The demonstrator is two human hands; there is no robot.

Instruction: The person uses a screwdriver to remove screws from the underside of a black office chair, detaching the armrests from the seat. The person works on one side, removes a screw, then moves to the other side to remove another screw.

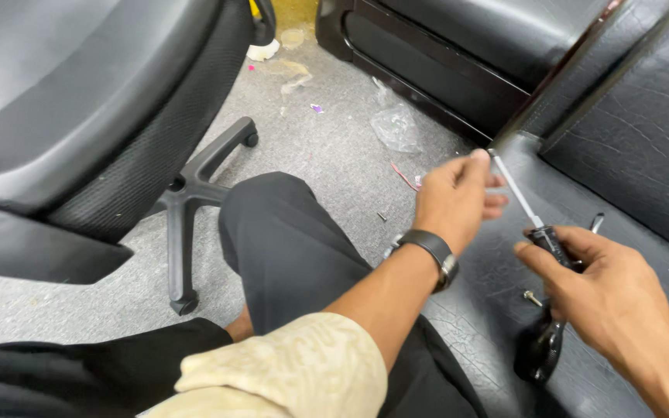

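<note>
The right hand (613,298) is wrapping its grip around the black handle of a screwdriver (532,220), fingers closed on it, and the thin silver shaft is angling up and to the left. The left hand (458,197), with a dark wristwatch (431,251) on the wrist, is pinching the tip of that shaft between thumb and fingertips, grip closed on the metal right at the top end. So the screwdriver is hanging between both hands, above a black leather-look panel (497,310) lying on the floor. A small screw (532,296) is resting on that panel just below the right hand, and a dark rounded knob-like part (540,352) is sitting beside it, nearer the camera. The person's bent knee in dark trousers (288,240) is filling the middle. To the left, an office chair (79,116) is lying tipped, its star base (187,217) on the grey carpet (334,147). A crumpled clear plastic bag (396,128) is lying on the carpet beyond.
</note>
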